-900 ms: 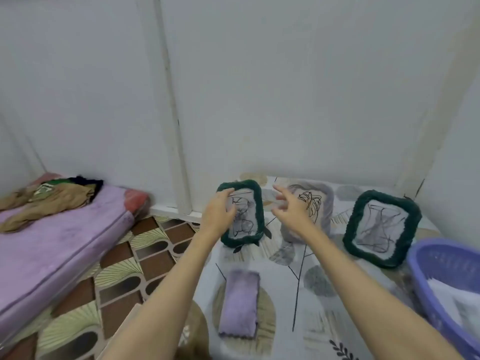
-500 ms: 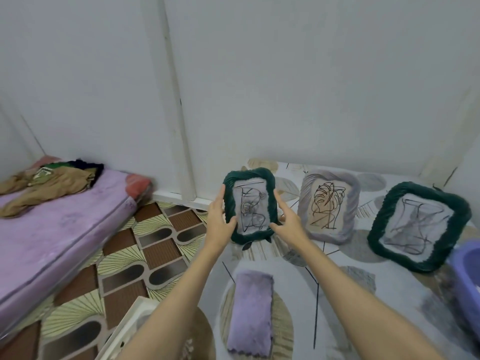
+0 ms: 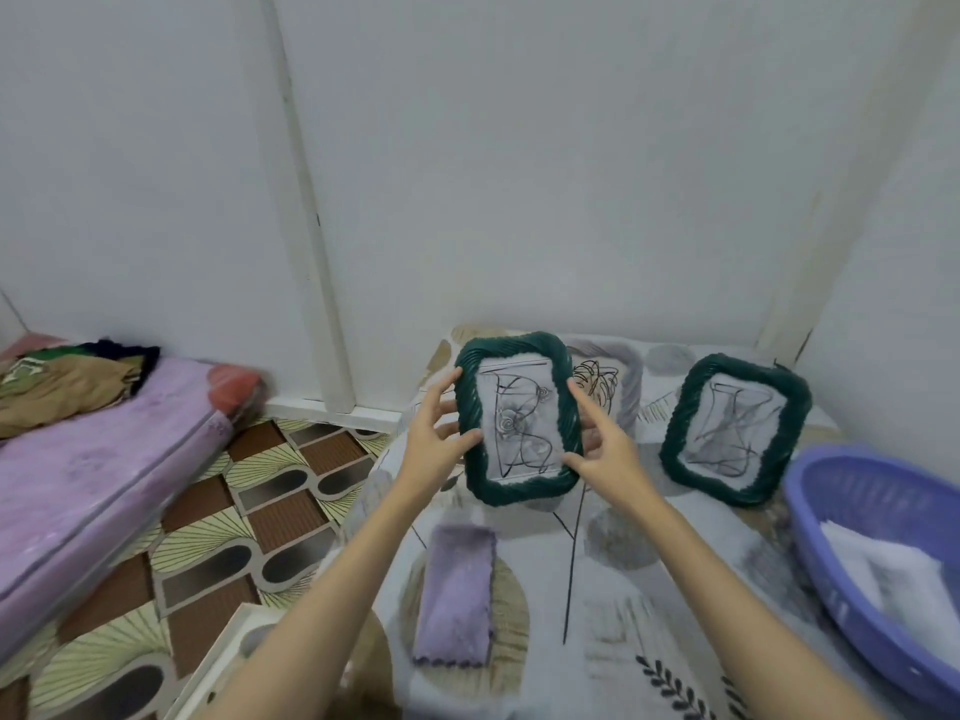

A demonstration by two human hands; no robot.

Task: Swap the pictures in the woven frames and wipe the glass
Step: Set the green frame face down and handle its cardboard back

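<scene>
A dark green woven frame (image 3: 516, 418) with a line drawing behind its glass is lifted off the table, upright and facing me. My left hand (image 3: 434, 443) grips its left edge and my right hand (image 3: 602, 449) grips its right edge. Behind it a grey woven frame (image 3: 626, 387) leans at the wall, mostly hidden. A second green woven frame (image 3: 737, 431) stands to the right. A folded purple cloth (image 3: 457, 595) lies on the table near me.
The table (image 3: 623, 589) has a leaf-patterned cover. A purple plastic basket (image 3: 852, 579) with white cloth sits at its right edge. A pink mattress (image 3: 93, 475) with clothes lies on the patterned floor at left. White walls close behind.
Both hands closed on the left green frame and lifted it up off the table toward me. It now covers most of the grey frame.
</scene>
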